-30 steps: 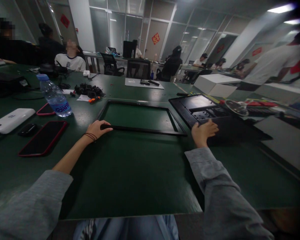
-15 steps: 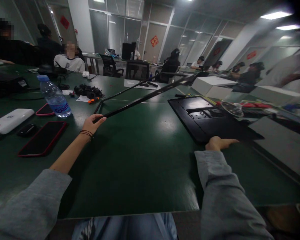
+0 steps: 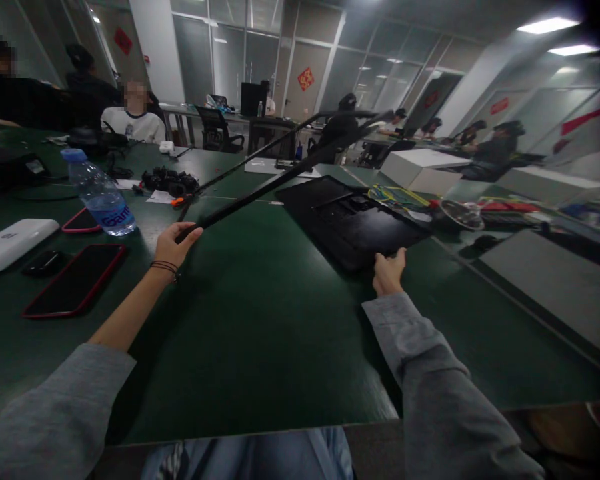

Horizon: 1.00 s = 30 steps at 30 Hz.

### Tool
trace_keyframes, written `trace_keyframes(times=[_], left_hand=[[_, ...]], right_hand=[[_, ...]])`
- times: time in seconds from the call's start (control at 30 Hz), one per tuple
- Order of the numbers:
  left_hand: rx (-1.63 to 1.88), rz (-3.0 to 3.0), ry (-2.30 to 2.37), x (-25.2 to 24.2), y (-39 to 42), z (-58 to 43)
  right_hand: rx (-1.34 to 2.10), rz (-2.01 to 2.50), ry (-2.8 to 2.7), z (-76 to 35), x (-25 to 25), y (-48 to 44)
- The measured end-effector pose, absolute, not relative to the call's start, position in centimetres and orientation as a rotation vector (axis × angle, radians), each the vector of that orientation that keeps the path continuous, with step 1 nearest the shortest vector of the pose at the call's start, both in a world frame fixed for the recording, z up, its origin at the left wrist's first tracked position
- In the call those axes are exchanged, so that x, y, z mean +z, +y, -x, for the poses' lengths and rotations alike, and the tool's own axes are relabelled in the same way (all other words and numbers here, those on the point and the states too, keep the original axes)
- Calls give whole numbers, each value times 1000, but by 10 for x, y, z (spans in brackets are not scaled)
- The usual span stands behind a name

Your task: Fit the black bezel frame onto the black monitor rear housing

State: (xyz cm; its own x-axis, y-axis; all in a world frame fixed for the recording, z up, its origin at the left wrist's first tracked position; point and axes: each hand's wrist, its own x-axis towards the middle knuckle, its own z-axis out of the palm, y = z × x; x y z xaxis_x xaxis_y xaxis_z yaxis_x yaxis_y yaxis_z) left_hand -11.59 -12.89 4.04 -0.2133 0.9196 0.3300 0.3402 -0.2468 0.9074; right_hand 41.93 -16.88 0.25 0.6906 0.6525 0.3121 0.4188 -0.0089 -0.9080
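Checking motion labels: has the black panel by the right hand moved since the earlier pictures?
Yes, leftward: judged against the white box beyond it, the black panel is now further left, its near edge at the right hand.

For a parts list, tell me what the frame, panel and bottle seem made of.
Frame: matte black plastic or painted metal; dull, slim bars. Panel: likely black plastic; recessed area, glossy patch. Bottle: probably clear, shiny plastic; transparent walls, highlights.
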Motion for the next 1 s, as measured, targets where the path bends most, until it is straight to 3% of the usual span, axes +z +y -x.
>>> trace_keyframes(times=[0.2, 0.33, 0.63, 0.87, 1.0], left_hand=[[1401, -1786, 1610, 46, -136, 113], [1378, -1933, 1580, 42, -137, 112], [1188, -2263, 1595, 43, -148, 100], [1040, -2328, 1616, 37, -148, 97], [967, -2351, 1608, 32, -144, 98]], right_hand=[[738, 1484, -835, -398, 12, -161], [846, 1363, -997, -399, 12, -158], [630, 1404, -981, -433, 11, -160], [743, 1380, -935, -429, 32, -167], [508, 1497, -1109, -416, 24, -163]])
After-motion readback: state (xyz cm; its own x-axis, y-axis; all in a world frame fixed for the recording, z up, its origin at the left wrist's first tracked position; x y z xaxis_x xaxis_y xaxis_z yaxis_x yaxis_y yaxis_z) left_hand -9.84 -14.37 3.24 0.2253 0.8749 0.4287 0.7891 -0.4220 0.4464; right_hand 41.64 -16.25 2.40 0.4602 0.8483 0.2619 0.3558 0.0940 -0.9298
